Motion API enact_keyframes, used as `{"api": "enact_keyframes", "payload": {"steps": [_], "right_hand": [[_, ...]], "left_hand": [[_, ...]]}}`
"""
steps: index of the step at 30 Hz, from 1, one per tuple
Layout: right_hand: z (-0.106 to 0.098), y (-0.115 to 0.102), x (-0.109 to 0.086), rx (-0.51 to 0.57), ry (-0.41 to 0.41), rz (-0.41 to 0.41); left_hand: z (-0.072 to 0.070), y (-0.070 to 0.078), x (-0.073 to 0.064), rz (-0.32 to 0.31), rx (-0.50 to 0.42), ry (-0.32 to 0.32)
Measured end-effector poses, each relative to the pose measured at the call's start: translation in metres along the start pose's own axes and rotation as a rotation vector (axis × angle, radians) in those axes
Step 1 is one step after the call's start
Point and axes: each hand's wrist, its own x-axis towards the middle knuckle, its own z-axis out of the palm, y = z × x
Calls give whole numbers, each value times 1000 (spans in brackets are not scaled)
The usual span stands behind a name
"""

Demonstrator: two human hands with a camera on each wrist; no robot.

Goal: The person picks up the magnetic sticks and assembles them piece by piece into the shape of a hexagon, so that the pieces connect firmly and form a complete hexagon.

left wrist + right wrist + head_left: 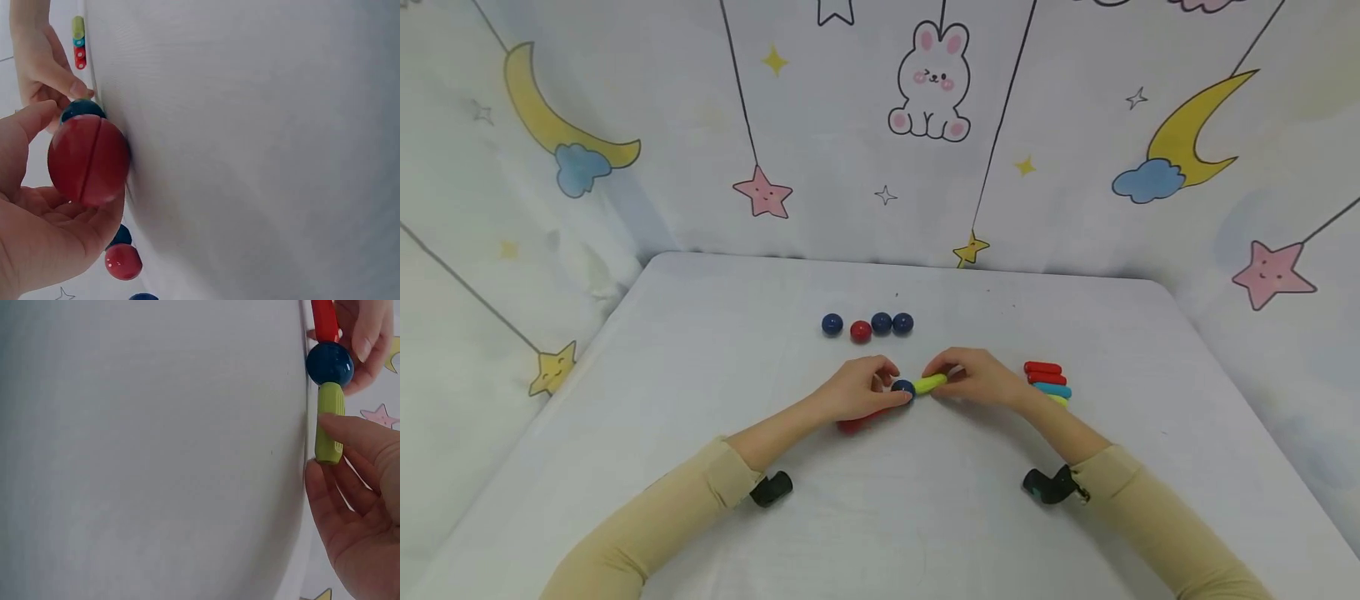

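My left hand (853,390) grips a joined piece near the middle of the table, thumb and fingers around its glossy blue ball (902,388). From that ball a red rod (324,322) runs back toward a red ball (89,161), which looms large in the left wrist view with a groove across it. Between thumb and fingers, my right hand (981,377) pinches a lime-green ribbed rod (329,425). The rod's far end meets the blue ball, in line with the red rod. Part of the red rod is hidden by my left hand.
Behind the hands, several loose balls form a row, among them a blue ball (832,324) and a red ball (861,332). Right of my right hand lie stacked rods: red rods (1045,378), a light-blue rod (1052,390) and a lime one partly behind the forearm. A patterned cloth (842,125) hangs behind the white table (700,333).
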Motion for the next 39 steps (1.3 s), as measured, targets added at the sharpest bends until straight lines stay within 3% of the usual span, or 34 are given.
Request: {"api": "enact_keyframes", "payload": {"steps": [7, 16, 19, 25, 28, 32, 39], "right_hand": [[8, -5, 6, 6, -16, -34], [12, -4, 11, 23, -27, 11], [11, -2, 16, 16, 17, 52], [9, 0, 39, 7, 238, 235], [7, 0, 53, 8, 306, 292], [7, 1, 70, -29, 314, 301], [10, 2, 87, -119, 296, 245]], "left_hand": [[3, 6, 2, 60, 51, -5], [8, 6, 3, 27, 103, 34], [7, 6, 2, 24, 101, 38], [7, 5, 2, 15, 101, 35], [6, 5, 1, 13, 90, 30], [6, 7, 0, 20, 75, 21], [6, 7, 1, 31, 77, 27]]}}
